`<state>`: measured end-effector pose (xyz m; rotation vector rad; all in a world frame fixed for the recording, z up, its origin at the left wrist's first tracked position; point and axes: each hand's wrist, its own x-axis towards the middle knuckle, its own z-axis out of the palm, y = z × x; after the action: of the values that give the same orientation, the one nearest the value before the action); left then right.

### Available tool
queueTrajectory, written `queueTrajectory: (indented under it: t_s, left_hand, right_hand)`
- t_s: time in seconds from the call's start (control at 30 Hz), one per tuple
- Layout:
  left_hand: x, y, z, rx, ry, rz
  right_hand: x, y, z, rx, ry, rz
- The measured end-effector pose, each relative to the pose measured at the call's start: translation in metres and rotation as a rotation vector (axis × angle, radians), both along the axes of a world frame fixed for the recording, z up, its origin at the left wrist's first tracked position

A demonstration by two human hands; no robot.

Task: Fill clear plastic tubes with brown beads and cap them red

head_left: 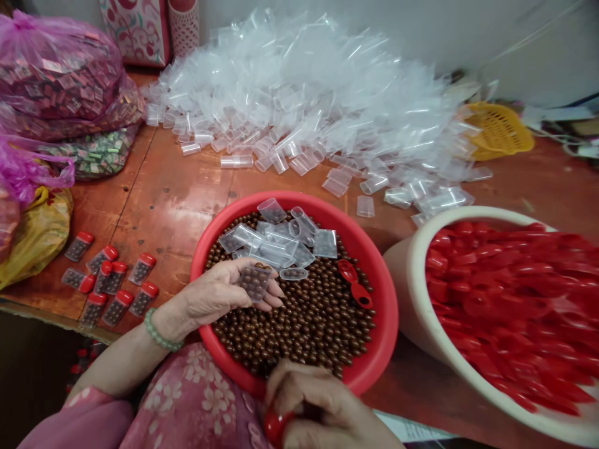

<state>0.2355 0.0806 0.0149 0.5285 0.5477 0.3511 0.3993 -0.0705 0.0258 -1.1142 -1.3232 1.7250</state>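
My left hand (224, 293) holds a clear plastic container (255, 282) with brown balls inside, over a red basin (388, 312). The basin holds many small brown balls (299, 318), several clear containers (281, 240) and a red plastic piece (355, 284). At the basin's near edge, my right hand (313, 399) has its fingers curled around a glossy red cap (277, 424), partly hidden by the fingers and slightly blurred.
Clear containers (304, 93) lie heaped at the back. A white tub (418, 280) of red caps (510, 299) stands right. Filled red-capped containers (118, 307) lie left, near bags (60, 81). A yellow basket (500, 130) sits back right.
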Motion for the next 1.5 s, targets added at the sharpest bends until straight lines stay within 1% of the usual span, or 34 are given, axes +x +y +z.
queueTrajectory:
  t_s: [0.07,0.13,0.23,0.27,0.3,0.33,0.4,0.43,0.47,0.5,0.63,0.7,0.77,0.87,1.03,1.2,1.33,1.5]
  left_hand:
    - [-0.001,0.000,0.000,-0.003,-0.004,-0.010]
    - [-0.001,0.000,0.000,0.008,-0.008,-0.014]
    - [-0.001,-0.001,0.000,0.045,0.004,-0.013]
    - [-0.001,-0.001,-0.001,0.061,0.009,-0.013]
    - [-0.001,-0.001,-0.002,0.076,0.013,-0.019]
    - [-0.001,-0.002,-0.003,0.091,0.014,-0.028]
    - [-0.002,-0.003,-0.005,0.128,0.017,-0.055]
    - [-0.002,-0.003,-0.006,0.149,0.024,-0.074]
    - [-0.003,-0.003,-0.007,0.172,0.031,-0.092]
    - [-0.003,-0.003,-0.007,0.193,0.038,-0.105]
    - [-0.003,-0.003,-0.006,0.238,0.066,-0.136]
    - [-0.002,-0.003,-0.005,0.243,0.075,-0.146]
    - [-0.002,-0.002,-0.004,0.253,0.085,-0.160]
    - [-0.002,-0.002,-0.003,0.273,0.103,-0.190]
    - [-0.003,-0.001,-0.005,0.284,0.108,-0.204]
    - [-0.002,-0.001,-0.006,0.281,0.108,-0.203]
    - [-0.002,-0.001,-0.006,0.292,0.093,-0.231]
    - [-0.001,0.000,-0.004,0.281,0.093,-0.147]
  right_hand:
    - [0.003,-0.002,0.002,0.055,-0.009,0.117]
    - [0.008,-0.001,0.006,0.075,-0.030,0.187]
    - [0.017,0.005,0.013,0.089,-0.103,0.264]
    - [0.021,0.009,0.016,0.103,-0.124,0.251]
    - [0.025,0.013,0.020,0.126,-0.137,0.197]
    - [0.029,0.019,0.023,0.160,-0.155,0.085]
    - [0.035,0.035,0.027,0.269,-0.225,-0.277]
    - [0.037,0.044,0.029,0.326,-0.291,-0.435]
    - [0.037,0.054,0.030,0.375,-0.361,-0.524]
    - [0.037,0.064,0.030,0.423,-0.408,-0.541]
    - [0.028,0.094,0.027,0.571,-0.460,-0.381]
    - [0.025,0.100,0.024,0.595,-0.466,-0.308]
    - [0.024,0.101,0.021,0.596,-0.466,-0.270]
    - [0.024,0.098,0.017,0.580,-0.455,-0.284]
    - [0.021,0.096,0.014,0.584,-0.449,-0.364]
    - [0.016,0.101,0.013,0.647,-0.427,-0.347]
    - [0.022,0.099,0.014,0.649,-0.456,-0.315]
    - [0.036,0.088,0.016,0.606,-0.500,-0.348]
